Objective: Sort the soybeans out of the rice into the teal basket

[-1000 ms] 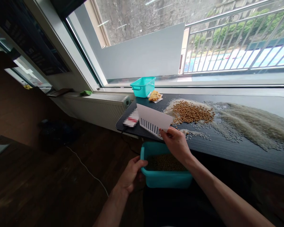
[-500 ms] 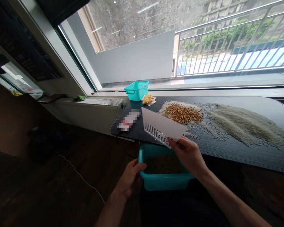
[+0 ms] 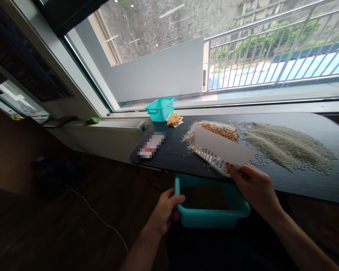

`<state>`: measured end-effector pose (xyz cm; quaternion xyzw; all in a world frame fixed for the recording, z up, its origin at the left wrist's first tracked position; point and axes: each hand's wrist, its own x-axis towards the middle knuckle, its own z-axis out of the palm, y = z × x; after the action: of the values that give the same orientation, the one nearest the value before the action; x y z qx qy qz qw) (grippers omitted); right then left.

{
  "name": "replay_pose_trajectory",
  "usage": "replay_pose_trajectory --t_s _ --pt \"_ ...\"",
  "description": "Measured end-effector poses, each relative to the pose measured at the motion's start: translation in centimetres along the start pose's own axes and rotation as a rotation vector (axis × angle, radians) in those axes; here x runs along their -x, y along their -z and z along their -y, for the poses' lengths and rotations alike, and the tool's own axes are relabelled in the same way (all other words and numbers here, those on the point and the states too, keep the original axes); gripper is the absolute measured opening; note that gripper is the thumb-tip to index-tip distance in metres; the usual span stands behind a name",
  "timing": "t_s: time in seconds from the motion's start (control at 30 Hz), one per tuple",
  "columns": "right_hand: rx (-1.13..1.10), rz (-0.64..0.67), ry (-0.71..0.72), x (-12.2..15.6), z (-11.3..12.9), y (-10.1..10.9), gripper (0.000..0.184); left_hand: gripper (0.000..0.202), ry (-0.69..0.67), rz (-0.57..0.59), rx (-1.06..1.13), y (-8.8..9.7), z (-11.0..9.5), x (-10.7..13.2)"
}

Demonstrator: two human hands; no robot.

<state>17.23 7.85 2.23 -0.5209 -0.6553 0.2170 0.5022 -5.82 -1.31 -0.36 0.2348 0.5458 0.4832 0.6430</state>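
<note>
My left hand [image 3: 166, 209] grips the left rim of a teal plastic basin [image 3: 214, 218], thumb over the edge. Brown beans or similar grains [image 3: 206, 197] cover the basin's bottom. In my right hand [image 3: 255, 183] is a white slotted card [image 3: 222, 146], pinched at its lower right corner and tilted over the table's front edge. Its slots run along the lower side. Behind the card, partly hidden by it, a heap of golden beans [image 3: 216, 130] lies on white rice [image 3: 189, 137]. A larger pile of pale rice [image 3: 290, 145] spreads to the right.
The dark table [image 3: 172, 158] stands against the window. At its far left are a second teal basin [image 3: 160, 110], a yellowish crumpled item [image 3: 174, 119] on white paper and a blurred-out object [image 3: 151, 145]. A radiator [image 3: 115, 131] runs along the left; a white cable [image 3: 98, 216] lies on the floor.
The slotted card in my right hand has moved right, now covering part of the golden beans. The basin and my left hand have shifted slightly right. The view has also shifted a little.
</note>
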Motion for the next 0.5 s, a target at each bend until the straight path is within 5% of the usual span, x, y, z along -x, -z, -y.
replay_pose_trajectory --t_s 0.5 --pt "0.036 -0.124 -0.258 -1.8 -1.9 4.5 0.035 0.03 0.004 0.035 0.018 -1.0 -0.2 -0.1"
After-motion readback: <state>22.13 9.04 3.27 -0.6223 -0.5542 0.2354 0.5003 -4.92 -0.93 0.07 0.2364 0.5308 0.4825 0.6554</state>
